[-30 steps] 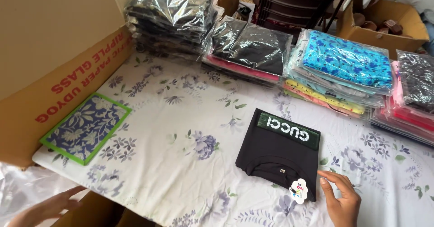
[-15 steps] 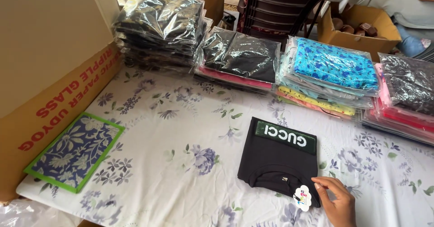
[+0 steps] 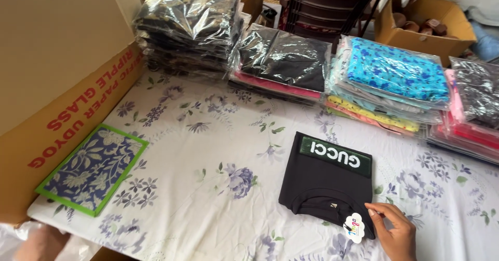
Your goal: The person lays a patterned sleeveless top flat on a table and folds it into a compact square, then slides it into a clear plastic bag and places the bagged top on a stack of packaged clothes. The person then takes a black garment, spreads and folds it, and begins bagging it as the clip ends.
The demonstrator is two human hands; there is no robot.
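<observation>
A folded black shirt (image 3: pixel 325 185) with a green band across its top lies flat on the flowered tablecloth (image 3: pixel 218 136). A round white hang tag (image 3: pixel 354 222) sits at its near right corner. My right hand (image 3: pixel 394 231) comes in from the bottom right, and its thumb and forefinger pinch the shirt's corner just beside the tag. My left hand (image 3: pixel 37 242) shows only as a blurred patch at the bottom left edge, below the table, touching nothing that I can see.
A blue flowered packet with a green border (image 3: pixel 92 168) lies at the left, against a big cardboard box (image 3: pixel 57 74). Stacks of bagged clothes line the far side: dark (image 3: pixel 189 24), black over pink (image 3: pixel 286 58), blue patterned (image 3: pixel 395 76), dark over pink (image 3: pixel 470 105). Behind are a chair and an open carton (image 3: pixel 423 24).
My left hand has sunk from beside the table's near left corner to the frame's bottom edge. My right hand stays at the shirt's tag corner. The view has shifted slightly.
</observation>
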